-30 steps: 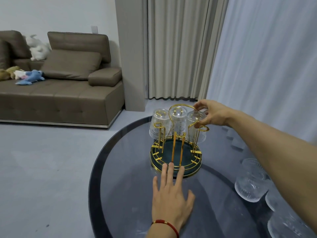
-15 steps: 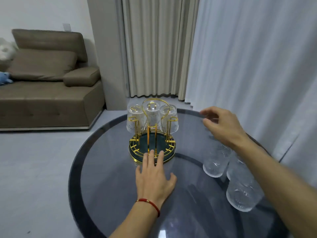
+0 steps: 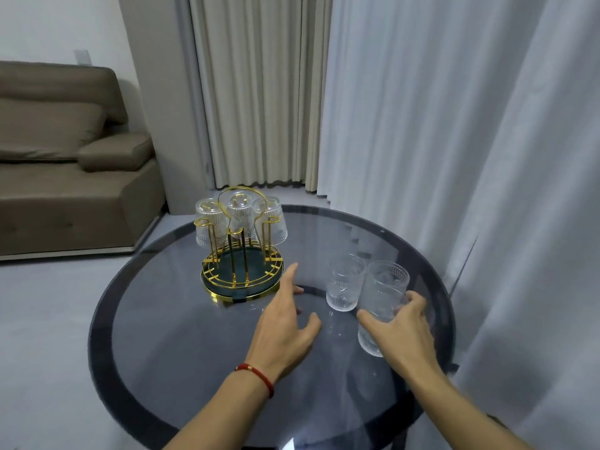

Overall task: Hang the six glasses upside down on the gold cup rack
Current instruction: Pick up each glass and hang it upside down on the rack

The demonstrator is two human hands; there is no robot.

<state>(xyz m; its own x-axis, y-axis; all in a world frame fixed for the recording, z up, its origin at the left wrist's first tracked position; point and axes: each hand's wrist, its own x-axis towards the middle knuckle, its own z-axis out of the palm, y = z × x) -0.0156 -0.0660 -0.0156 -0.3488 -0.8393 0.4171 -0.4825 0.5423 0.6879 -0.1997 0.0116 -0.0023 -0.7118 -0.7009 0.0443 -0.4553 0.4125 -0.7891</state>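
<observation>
The gold cup rack (image 3: 242,280) with a dark round base stands on the glass table's far left part. Three ribbed clear glasses hang upside down on its back pegs: left glass (image 3: 207,222), middle glass (image 3: 239,214), right glass (image 3: 274,222). The front pegs are bare. To the right, one upright glass (image 3: 343,284) stands alone. Beside it is another upright glass (image 3: 383,290), with my right hand (image 3: 402,332) wrapped around it. More glass shows below my thumb; I cannot tell whether it is a separate glass. My left hand (image 3: 285,326) is open near the rack's front right.
The round dark glass table (image 3: 136,336) has a darker rim. White curtains (image 3: 470,157) hang close behind its right edge. A brown sofa (image 3: 65,177) stands at the left on grey floor. Beige curtains hang at the back.
My right hand dropped from above the loose glasses and closed around one. My left hand left the rack's front edge and shifted right. The view turned rightward and down.
</observation>
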